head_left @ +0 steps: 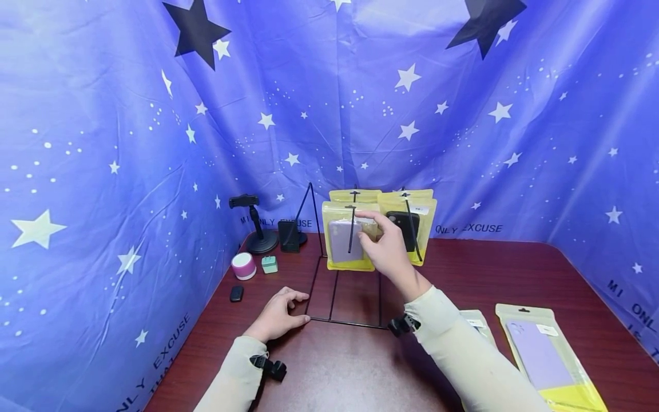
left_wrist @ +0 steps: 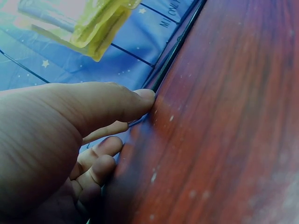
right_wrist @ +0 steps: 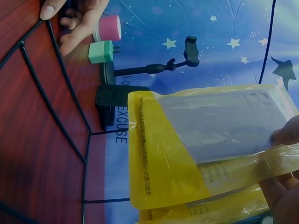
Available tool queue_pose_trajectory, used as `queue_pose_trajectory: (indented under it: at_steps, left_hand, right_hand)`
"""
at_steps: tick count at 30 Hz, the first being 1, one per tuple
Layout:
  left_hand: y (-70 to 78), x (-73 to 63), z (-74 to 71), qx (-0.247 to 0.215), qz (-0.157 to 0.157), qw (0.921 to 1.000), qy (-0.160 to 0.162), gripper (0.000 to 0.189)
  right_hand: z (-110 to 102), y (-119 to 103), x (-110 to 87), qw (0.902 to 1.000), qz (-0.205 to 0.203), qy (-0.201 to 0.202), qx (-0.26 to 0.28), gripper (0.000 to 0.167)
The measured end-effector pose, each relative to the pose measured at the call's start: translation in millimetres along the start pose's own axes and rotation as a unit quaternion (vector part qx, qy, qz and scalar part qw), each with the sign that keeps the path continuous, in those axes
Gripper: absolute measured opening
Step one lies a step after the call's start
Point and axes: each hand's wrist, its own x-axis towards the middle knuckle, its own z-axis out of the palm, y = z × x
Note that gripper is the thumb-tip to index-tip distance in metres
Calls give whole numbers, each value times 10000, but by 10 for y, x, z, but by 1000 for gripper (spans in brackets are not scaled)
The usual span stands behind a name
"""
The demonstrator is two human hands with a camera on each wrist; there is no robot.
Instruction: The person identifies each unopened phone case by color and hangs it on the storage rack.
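My right hand [head_left: 387, 243] pinches the right edge of a clear and yellow pouch with a lilac phone case [head_left: 344, 240] inside. In the right wrist view the thumb lies on the front of this pouch [right_wrist: 168, 158] and fingers are behind it. The pouch's top hole is at a hook of the black wire display rack [head_left: 331, 294], with another pouch behind. Beside it hangs a pouch with a black phone case [head_left: 407, 226]. At the rack's front left corner my left hand [head_left: 278, 313] holds the base wire, thumb [left_wrist: 135, 103] on the front bar.
On the table's right lie a pouch with a lilac case [head_left: 540, 349] and another pouch partly under my right sleeve. Left of the rack stand a phone holder [head_left: 254, 226], a black stand [head_left: 289, 236], a pink-and-white cylinder [head_left: 243, 266], a green charger [head_left: 269, 264] and a small black item [head_left: 236, 293].
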Motion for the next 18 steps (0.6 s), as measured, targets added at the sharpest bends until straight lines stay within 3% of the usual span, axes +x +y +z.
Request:
queue_pose_trajectory:
  at_steps: [18]
  left_hand:
    - [-18,-1,5,-29,-5,10000,7,48]
  right_hand:
    - [51,134,206,9993,195,313,31,48]
